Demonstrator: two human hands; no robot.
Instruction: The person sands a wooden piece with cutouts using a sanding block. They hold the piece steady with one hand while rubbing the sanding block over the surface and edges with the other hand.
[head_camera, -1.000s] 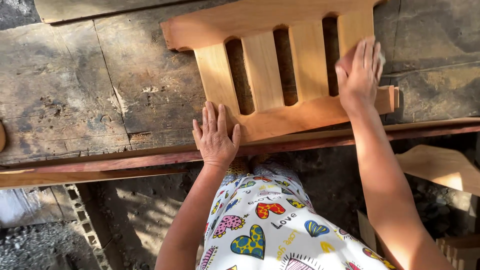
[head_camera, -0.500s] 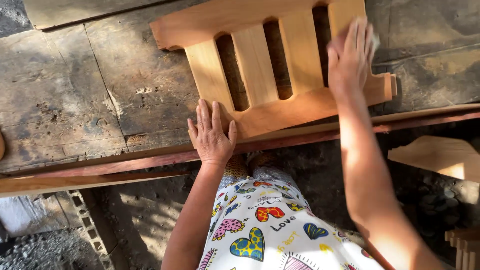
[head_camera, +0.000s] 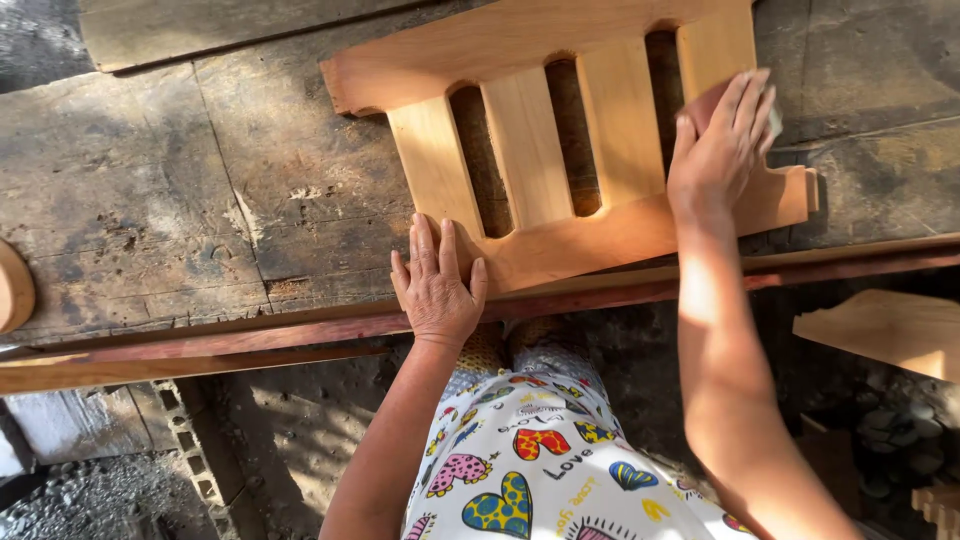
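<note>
Hands: left (head_camera: 437, 283) flat, open, pinning slatted wooden panel (head_camera: 520, 150); right (head_camera: 718, 145) presses sanding pad (head_camera: 705, 100) on a slat.

Sunlit weathered plank workbench (head_camera: 150, 200) over dirt floor (head_camera: 290, 420).

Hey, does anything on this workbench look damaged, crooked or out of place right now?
The slatted wooden panel lies askew to the bench edge, pinned by the left hand. The right hand presses a small pad on its rightmost slat. The workbench is cracked and gouged.

tan wood frame (head_camera: 620, 225), grey bench (head_camera: 150, 200), heart-print cloth (head_camera: 540, 460)
</note>
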